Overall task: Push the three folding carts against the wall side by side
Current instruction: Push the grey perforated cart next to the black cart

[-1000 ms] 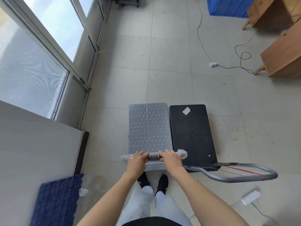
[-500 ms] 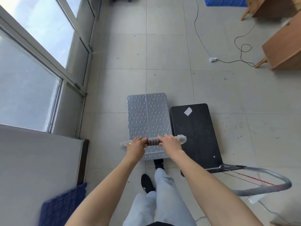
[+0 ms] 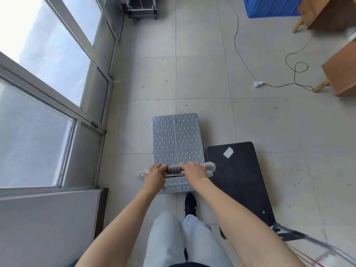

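Note:
A silver studded folding cart [image 3: 177,139] stands on the tiled floor in front of me. My left hand [image 3: 154,175] and my right hand [image 3: 194,169] both grip its foam-wrapped handle bar [image 3: 209,167], one on each side of a red-wound middle section. A black-decked cart [image 3: 237,176] sits beside it on the right, set back, its grey handle [image 3: 316,245] low at the lower right. A third cart [image 3: 141,6] stands far ahead against the window wall at the top.
Tall windows and a grey wall [image 3: 48,112] run along the left. A cable with a white plug [image 3: 258,83] trails over the floor ahead right. Wooden furniture [image 3: 341,74] and a blue crate [image 3: 269,6] stand at the upper right.
The silver cart has rolled forward with both hands on its handle, pulling ahead of the black cart. I have walked forward; the third cart has come into view at the top.

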